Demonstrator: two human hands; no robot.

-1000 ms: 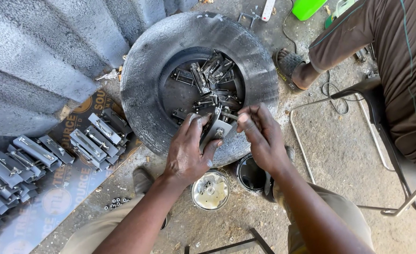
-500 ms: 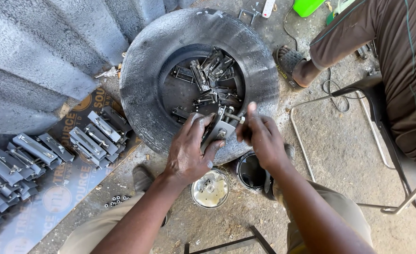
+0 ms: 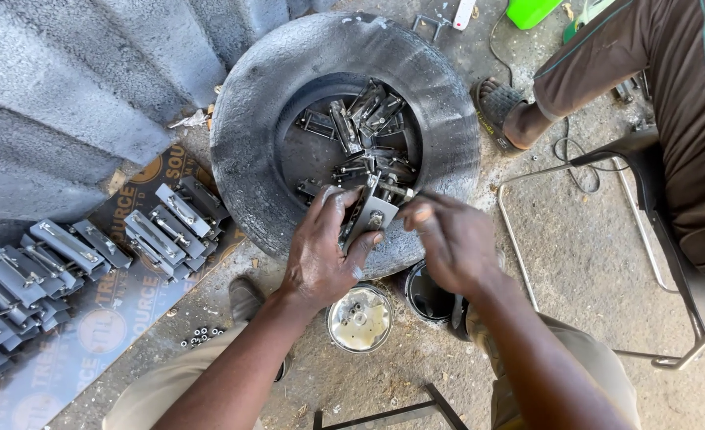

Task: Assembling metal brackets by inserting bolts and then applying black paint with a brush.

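My left hand [image 3: 321, 255] grips a flat grey metal latch piece [image 3: 366, 216] over the near rim of a black tyre [image 3: 249, 135]. My right hand [image 3: 448, 239] is right beside it, fingers pinched at the piece's upper right edge on a small pin or bolt. The tyre lies flat on the ground, and its hollow holds a pile of similar metal latch parts [image 3: 360, 135].
Rows of finished metal latches [image 3: 66, 255] lie on cardboard at the left. A small open tin [image 3: 359, 318] and a dark tin [image 3: 428, 295] stand under my hands. Corrugated metal sheet [image 3: 90, 80] fills the upper left. Another person [image 3: 671, 103] sits at the right on a metal-frame chair [image 3: 607, 167].
My hands have come closer together around the latch piece; the right hand's fingers moved in onto its edge. The pile in the tyre looks the same.
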